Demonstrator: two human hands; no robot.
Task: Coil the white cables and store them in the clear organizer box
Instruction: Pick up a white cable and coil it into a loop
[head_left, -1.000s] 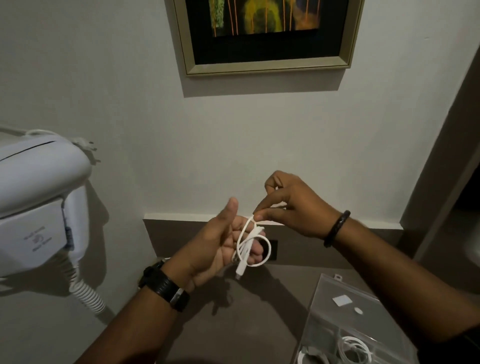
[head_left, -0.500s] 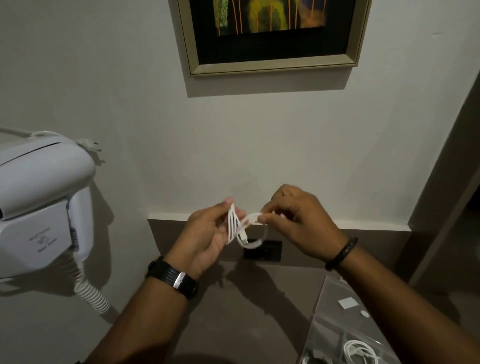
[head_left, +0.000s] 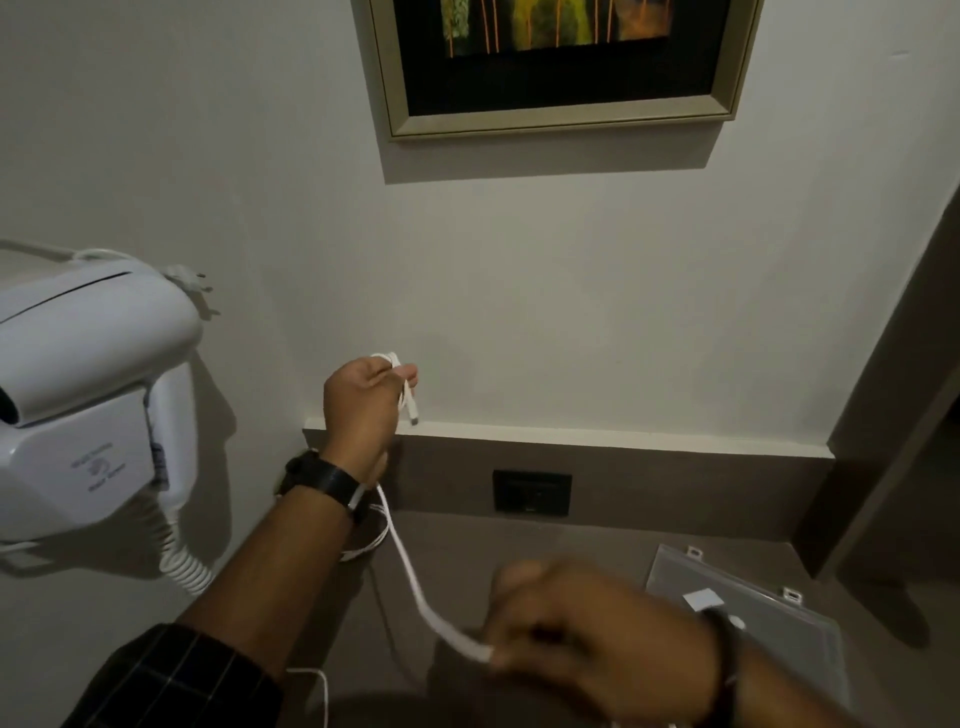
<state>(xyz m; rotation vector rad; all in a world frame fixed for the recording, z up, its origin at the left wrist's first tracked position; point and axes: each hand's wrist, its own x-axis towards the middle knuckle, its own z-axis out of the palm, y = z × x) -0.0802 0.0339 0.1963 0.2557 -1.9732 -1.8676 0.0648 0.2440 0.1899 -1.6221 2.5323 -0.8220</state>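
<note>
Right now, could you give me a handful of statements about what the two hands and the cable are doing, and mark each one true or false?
1. The left hand is raised near the wall with one end of the white cable in its grip. True.
2. The right hand is empty. False: it pinches the cable lower down, and the hand is blurred.
3. The cable runs stretched between the two hands. True.
4. The clear organizer box sits left of the hair dryer. False: it lies at the right, on the brown surface.
5. The left wrist wears a black watch. True.
</note>
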